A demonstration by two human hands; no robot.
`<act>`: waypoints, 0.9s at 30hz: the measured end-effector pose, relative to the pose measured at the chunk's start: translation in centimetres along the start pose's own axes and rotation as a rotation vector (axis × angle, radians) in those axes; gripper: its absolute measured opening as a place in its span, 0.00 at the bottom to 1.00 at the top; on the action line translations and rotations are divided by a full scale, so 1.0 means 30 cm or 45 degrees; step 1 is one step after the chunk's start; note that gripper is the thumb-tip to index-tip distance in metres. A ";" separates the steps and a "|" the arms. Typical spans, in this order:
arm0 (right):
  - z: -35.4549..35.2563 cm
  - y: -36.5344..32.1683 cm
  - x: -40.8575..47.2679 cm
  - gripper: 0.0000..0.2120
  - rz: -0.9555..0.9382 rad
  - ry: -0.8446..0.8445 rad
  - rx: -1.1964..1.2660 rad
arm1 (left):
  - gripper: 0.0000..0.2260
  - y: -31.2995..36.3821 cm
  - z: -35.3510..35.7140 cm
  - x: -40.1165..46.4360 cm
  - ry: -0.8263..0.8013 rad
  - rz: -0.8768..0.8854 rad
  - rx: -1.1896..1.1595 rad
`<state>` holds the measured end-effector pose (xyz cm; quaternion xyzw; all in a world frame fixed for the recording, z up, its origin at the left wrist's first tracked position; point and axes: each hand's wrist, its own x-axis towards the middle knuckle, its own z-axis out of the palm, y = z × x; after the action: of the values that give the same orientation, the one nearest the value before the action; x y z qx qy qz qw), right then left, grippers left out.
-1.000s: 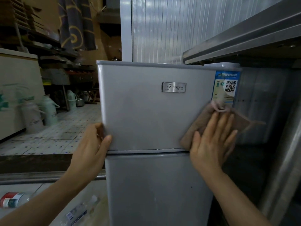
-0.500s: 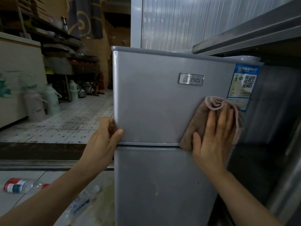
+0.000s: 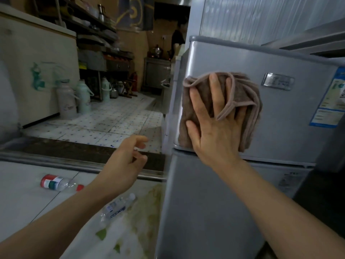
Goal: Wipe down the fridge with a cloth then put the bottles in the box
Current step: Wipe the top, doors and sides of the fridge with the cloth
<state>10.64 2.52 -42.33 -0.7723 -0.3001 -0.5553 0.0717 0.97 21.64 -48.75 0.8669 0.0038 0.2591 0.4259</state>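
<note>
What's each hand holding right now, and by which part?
Right hand presses the cloth flat, at its middle, against the fridge; left hand holds nothing.

I am holding my bare right hand (image 3: 214, 126) up ahead of me, palm pressing flat, fingers straight, spread and pointing upward. My bare left hand (image 3: 124, 165) is hovering lower down, fingers loosely curled, gripping nothing. I am holding both arms outstretched.

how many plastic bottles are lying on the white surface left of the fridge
2. The red-labelled bottle lies at the far left; the blue-labelled bottle lies nearer the fridge. Others may be hidden under the arms.
</note>
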 end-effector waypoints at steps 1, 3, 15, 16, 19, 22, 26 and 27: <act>0.008 -0.018 0.000 0.29 0.004 0.000 -0.003 | 0.17 -0.016 0.000 -0.009 0.017 -0.013 0.020; 0.029 -0.042 -0.042 0.26 -0.093 -0.024 -0.023 | 0.16 -0.041 0.007 -0.027 0.043 -0.016 0.056; 0.087 -0.090 -0.279 0.24 -0.493 -0.080 0.085 | 0.15 -0.024 0.082 -0.051 0.120 0.004 0.053; 0.085 -0.075 -0.285 0.24 -0.467 -0.068 0.074 | 0.15 -0.017 0.087 -0.050 0.129 0.004 0.049; 0.076 -0.001 -0.334 0.22 -0.431 -0.078 0.002 | 0.14 -0.007 0.098 -0.050 0.126 0.020 0.062; 0.051 0.150 -0.425 0.21 -0.354 -0.085 -0.040 | 0.13 0.000 0.101 -0.048 0.124 0.007 0.052; 0.007 0.337 -0.529 0.20 -0.125 -0.145 -0.159 | 0.13 0.038 0.136 -0.036 0.102 0.023 0.026; 0.002 0.341 -0.541 0.20 -0.085 -0.140 -0.165 | 0.13 0.055 0.151 -0.031 0.093 0.043 0.026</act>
<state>12.95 -11.97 -54.69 -0.7943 -0.2927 -0.5322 -0.0136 1.86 17.05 -50.23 0.8611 0.0075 0.2976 0.4121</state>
